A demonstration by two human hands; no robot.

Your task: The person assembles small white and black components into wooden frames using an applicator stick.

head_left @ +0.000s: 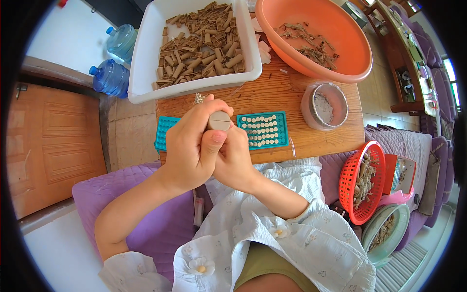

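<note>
Both my hands are closed together above the front of the wooden table. Between my left hand (187,146) and my right hand (234,158) is a cylindrical object (219,120) with a round grey-beige end and a slit across it; my fingers wrap it and hide the rest. Small shiny bits (199,98) show just beyond my left fingers; what they are I cannot make out. Under my hands lie a teal tray (167,127), partly covered by my left hand, and a second teal tray (283,127) bearing rows of small white round pieces.
A white tub (141,73) of brown, hollow-looking pieces stands at the back, beside an orange basin (340,29) with stringy scraps. A lined round container (311,109) sits at the table's right. Right of me are a red basket (346,185) and a pale green basin (401,224).
</note>
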